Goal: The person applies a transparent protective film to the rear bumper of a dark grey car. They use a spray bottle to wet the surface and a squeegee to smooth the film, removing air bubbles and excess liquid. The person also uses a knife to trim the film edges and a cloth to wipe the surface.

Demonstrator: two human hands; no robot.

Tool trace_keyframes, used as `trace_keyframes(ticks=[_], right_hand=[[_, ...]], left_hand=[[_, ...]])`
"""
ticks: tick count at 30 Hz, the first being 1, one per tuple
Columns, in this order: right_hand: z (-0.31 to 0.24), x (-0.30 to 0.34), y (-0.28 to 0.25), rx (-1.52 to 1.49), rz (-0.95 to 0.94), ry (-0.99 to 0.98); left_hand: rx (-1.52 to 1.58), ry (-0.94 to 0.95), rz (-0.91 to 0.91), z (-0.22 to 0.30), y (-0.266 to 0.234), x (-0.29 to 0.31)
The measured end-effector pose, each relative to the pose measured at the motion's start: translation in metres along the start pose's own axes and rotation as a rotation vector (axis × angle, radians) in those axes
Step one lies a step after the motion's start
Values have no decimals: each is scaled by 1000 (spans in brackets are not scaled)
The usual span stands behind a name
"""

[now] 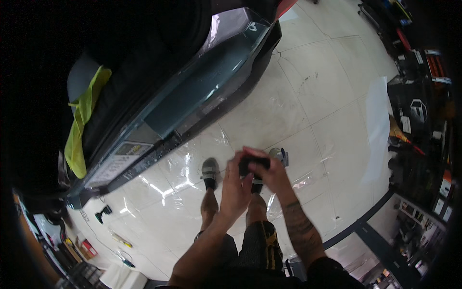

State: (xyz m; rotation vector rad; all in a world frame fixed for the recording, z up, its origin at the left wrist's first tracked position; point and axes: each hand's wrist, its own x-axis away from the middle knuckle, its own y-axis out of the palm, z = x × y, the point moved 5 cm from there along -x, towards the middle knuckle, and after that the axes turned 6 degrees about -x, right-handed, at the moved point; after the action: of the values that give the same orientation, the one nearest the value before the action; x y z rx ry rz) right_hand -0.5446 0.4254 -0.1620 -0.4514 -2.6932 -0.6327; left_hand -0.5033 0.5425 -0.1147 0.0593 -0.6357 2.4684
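Note:
In front of my legs, my two hands come together around a small black object (255,163) with a soft, dark look; its kind I cannot make out. My right hand (275,174) grips it from the right, with the thumb pressed across its near face. Along its left side lies my left hand (234,190), fingers pointing away from me and thumb against the lower edge. The fingers partly cover the object. Left of my hands runs the sill of a car's open doorway (187,101), dark and glossy, with apparent wet streaks.
A yellow-green cloth (83,120) hangs inside the car. Pale floor tiles (298,120) spread around my shoes (210,172). A black power tool (102,213) and a yellow-handled tool (120,240) lie at lower left. Shelves and dark equipment (416,111) line the right, beside a white sheet (378,130).

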Motion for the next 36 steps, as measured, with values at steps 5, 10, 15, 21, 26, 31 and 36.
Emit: trace_keyframes(ticks=[5, 10, 15, 21, 26, 31, 36], right_hand=[[-87, -103, -19, -308, 194, -319], [-112, -118, -19, -159, 364, -388], [-64, -99, 19, -731, 321, -418], [-84, -124, 4, -788, 403, -595], [-119, -153, -11, -700, 486, -622], [-126, -163, -31, -544, 478, -658], [-118, -166, -34, -480, 457, -560]], left_hand=[[-639, 586, 252, 49, -160, -92], [-831, 767, -19, 23, -275, -174], [-1007, 849, -144, -3, -277, -195], [-957, 922, -242, 4, -279, -202], [-970, 950, -254, 5, -277, -202], [-1042, 993, -255, 11, -274, -201], [-1088, 956, -284, 3, -277, -201]])
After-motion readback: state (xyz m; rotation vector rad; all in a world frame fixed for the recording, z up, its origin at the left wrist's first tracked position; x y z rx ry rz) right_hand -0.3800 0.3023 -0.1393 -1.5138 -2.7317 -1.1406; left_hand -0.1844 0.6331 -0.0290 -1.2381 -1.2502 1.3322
